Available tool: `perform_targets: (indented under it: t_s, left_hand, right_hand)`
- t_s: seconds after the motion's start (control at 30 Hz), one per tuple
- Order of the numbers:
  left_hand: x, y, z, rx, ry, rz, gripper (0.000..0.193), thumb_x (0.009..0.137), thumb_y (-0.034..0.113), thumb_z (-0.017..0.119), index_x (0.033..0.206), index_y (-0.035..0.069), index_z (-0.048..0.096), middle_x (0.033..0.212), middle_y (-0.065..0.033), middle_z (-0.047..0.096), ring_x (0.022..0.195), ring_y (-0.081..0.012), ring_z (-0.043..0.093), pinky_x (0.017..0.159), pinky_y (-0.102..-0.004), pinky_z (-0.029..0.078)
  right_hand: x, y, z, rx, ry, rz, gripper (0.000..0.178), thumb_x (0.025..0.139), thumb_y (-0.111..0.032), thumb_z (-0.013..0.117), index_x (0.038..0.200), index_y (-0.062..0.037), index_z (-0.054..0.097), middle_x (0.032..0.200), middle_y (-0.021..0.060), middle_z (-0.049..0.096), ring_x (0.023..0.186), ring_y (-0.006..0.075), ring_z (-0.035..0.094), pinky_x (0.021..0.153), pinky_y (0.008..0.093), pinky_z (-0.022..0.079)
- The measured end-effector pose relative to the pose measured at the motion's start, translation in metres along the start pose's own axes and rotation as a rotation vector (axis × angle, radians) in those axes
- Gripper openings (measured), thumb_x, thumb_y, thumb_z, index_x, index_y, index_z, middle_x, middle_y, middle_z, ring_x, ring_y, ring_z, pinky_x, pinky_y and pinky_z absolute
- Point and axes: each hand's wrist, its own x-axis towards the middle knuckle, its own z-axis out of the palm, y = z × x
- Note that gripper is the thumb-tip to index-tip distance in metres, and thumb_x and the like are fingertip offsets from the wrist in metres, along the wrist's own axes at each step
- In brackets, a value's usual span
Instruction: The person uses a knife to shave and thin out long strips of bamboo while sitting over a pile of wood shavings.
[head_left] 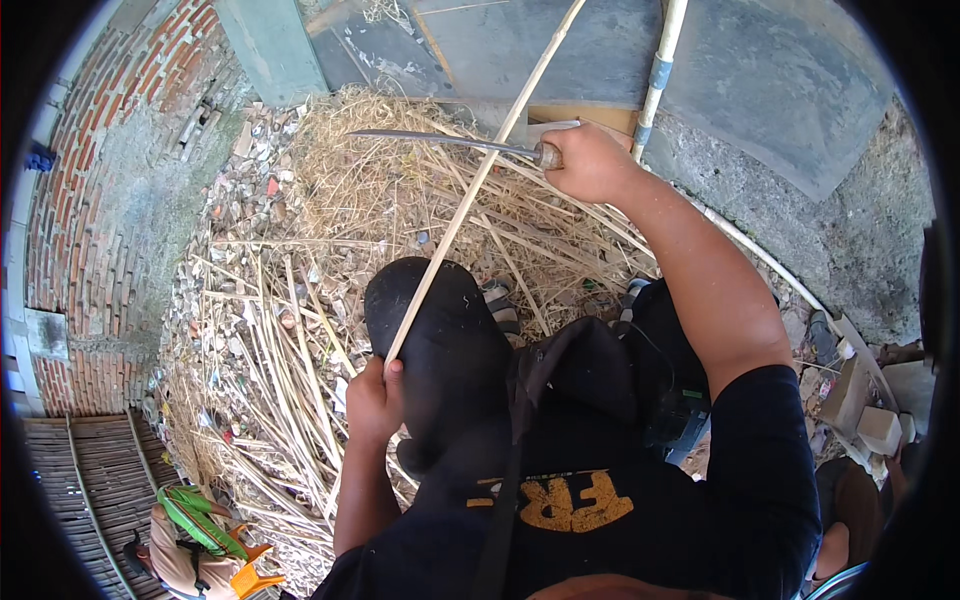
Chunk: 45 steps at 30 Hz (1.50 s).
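**Gripping a pale wooden strip (470,200), holding a long knife (420,136) across it**

Wears, to the right of the strip's lower end, a dark cloth shirt (670,520) with flaking orange-yellow print. Closes the left hand (375,402) round that lower end, thumb pressed against the wood. Runs the strip, slim, smooth and nearly straight, slantwise over a rounded knee (465,330) in dark fabric, then up and away. Curls the right hand (592,165) tightly about the knife's stubby, worn-looking handle, just right of the strip's upper half. Crosses the strip there with the thin, dull grey metal blade, tip pointing out to the left; cannot tell whether actually touching.

Below, to the left of the strip, lies scattered a loose heap of long split lengths (290,370), stiff and dry, over crumbly rubble (230,200). Beyond the knee, both sides of the strip, spreads out in tangled, straw-like shavings (350,150). Farther off, behind the strip's upper end, ends in flat, scuffed grey sheets (560,60) and, to its right, a round white pipe (665,50) with blue bands. Far left of the strip, rises in rough red brick wall (100,230), patchily rendered.
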Motion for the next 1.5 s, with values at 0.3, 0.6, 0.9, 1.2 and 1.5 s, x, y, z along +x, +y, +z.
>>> perform_targets:
  t_s: [0.3,0.6,0.9,1.2,1.5]
  left_hand:
    - [-0.001,0.001,-0.001,-0.079,-0.027,-0.025,0.048,0.103,0.040,0.050,0.075,0.002,0.050,0.057,-0.0225,0.054,0.056,-0.0456,0.057,0.052,-0.0488,0.042]
    - [0.001,0.000,0.002,-0.059,0.023,0.018,0.046,0.104,0.038,0.049,0.074,0.002,0.050,0.056,-0.0223,0.054,0.054,-0.0451,0.057,0.051,-0.0490,0.043]
    - [0.000,0.001,0.003,-0.094,0.006,-0.010,0.046,0.103,0.039,0.049,0.075,0.003,0.050,0.056,-0.0211,0.053,0.054,-0.0446,0.058,0.050,-0.0477,0.042]
    - [0.000,0.005,0.004,-0.051,0.019,-0.045,0.048,0.103,0.040,0.049,0.074,0.002,0.049,0.056,-0.0221,0.054,0.055,-0.0451,0.057,0.051,-0.0495,0.042]
    - [0.000,0.000,0.008,-0.060,0.018,-0.048,0.050,0.103,0.043,0.048,0.074,0.002,0.050,0.056,-0.0220,0.055,0.055,-0.0458,0.058,0.051,-0.0497,0.043]
  right_hand:
    - [-0.014,-0.040,-0.017,-0.123,-0.187,-0.083,0.023,0.075,-0.016,0.068,0.097,-0.0094,0.068,0.086,0.0165,0.070,0.087,0.0365,0.069,0.077,0.0487,0.055]
    - [-0.005,-0.017,-0.007,-0.047,-0.049,-0.034,0.029,0.073,-0.015,0.069,0.101,-0.0073,0.067,0.083,0.0183,0.069,0.084,0.0384,0.068,0.077,0.0491,0.054]
    - [-0.012,-0.041,-0.012,-0.141,-0.182,-0.157,0.027,0.074,-0.016,0.071,0.100,-0.0103,0.067,0.086,0.0149,0.071,0.086,0.0358,0.069,0.078,0.0488,0.055]
    - [-0.005,-0.011,-0.011,-0.070,-0.069,0.004,0.026,0.075,-0.017,0.070,0.099,-0.0104,0.067,0.087,0.0163,0.070,0.089,0.0370,0.068,0.079,0.0492,0.054]
    - [-0.007,-0.013,-0.006,-0.051,-0.024,-0.094,0.025,0.073,-0.016,0.070,0.096,-0.0071,0.066,0.082,0.0167,0.069,0.084,0.0377,0.068,0.076,0.0494,0.054]
